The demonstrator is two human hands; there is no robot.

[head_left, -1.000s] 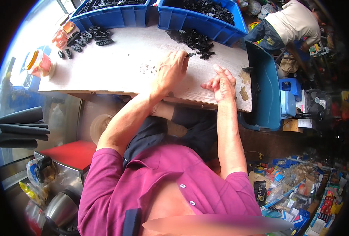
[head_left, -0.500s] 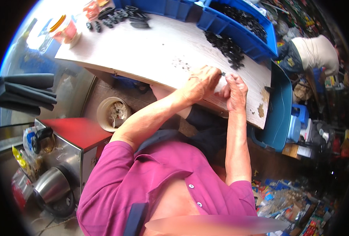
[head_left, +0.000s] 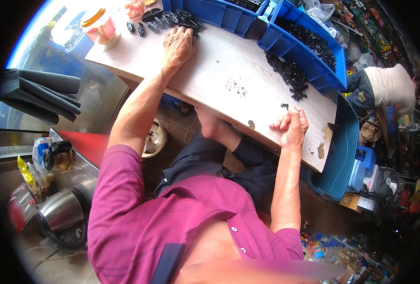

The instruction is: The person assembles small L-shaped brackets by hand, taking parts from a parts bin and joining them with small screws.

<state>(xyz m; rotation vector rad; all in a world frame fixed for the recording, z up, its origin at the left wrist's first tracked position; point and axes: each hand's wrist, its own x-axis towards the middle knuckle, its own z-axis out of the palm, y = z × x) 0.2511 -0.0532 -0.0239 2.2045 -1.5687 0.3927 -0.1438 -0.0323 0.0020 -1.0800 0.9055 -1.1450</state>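
Workplace is a cluttered workshop; I sit at a pale wooden tabletop (head_left: pixel 248 75) with worn patches along its near edge. My left hand (head_left: pixel 178 45) is stretched out to the far left part of the board, palm down, fingers spread and resting on the nearest pieces of a row of black plastic clips (head_left: pixel 165 20); nothing is clamped in it, the fingers lie loosely on top. My right hand (head_left: pixel 293 127) sits at the near edge of the table, fingers curled together into a loose fist; whether it encloses a small part I cannot tell. Just beyond its knuckles lies a single small black piece (head_left: pixel 284 105), and further out a loose heap of black parts (head_left: pixel 288 73) spreads on the board, touching the front of a blue bin (head_left: pixel 293 49) filled with the same parts. A second blue bin (head_left: pixel 219 12) stands behind the row of clips. A white jar with an orange lid (head_left: pixel 99 26) stands at the far left corner. A blue tub (head_left: pixel 342 156) hangs off the right end of the table. Beyond it another person in a light shirt (head_left: pixel 392 85) bends over. At my lower left stands a steel kettle (head_left: pixel 61 210).
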